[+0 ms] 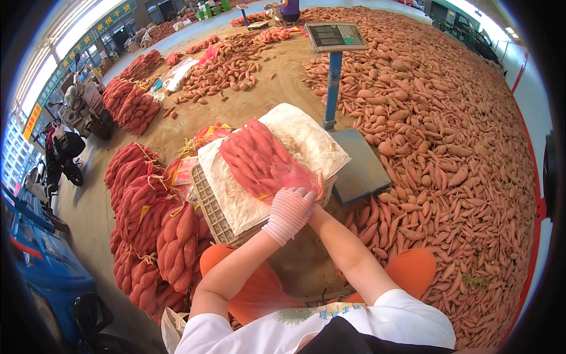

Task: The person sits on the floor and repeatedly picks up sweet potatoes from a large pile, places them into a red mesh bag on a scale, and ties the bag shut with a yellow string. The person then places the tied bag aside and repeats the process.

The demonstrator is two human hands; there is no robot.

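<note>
A red mesh bag of sweet potatoes (253, 155) lies on a white cloth-covered pad (305, 132) on top of a stacked plastic crate (215, 212). My right hand (301, 178) shows pinkish through the mesh at the bag's near right end; its fingers are blurred. My left hand (289, 214), in a white striped glove, is curled at the bag's mouth, against my right wrist. What its fingertips grip is partly hidden. Both forearms cross close together in front of me.
Filled red mesh bags (146, 208) are piled to my left. A platform scale (362, 166) with its display (335, 36) on a blue post stands right of the crate. Loose sweet potatoes (455, 177) cover the right side. Scooters (79, 106) and a blue vehicle (53, 265) stand left; a person (289, 9) sits far off.
</note>
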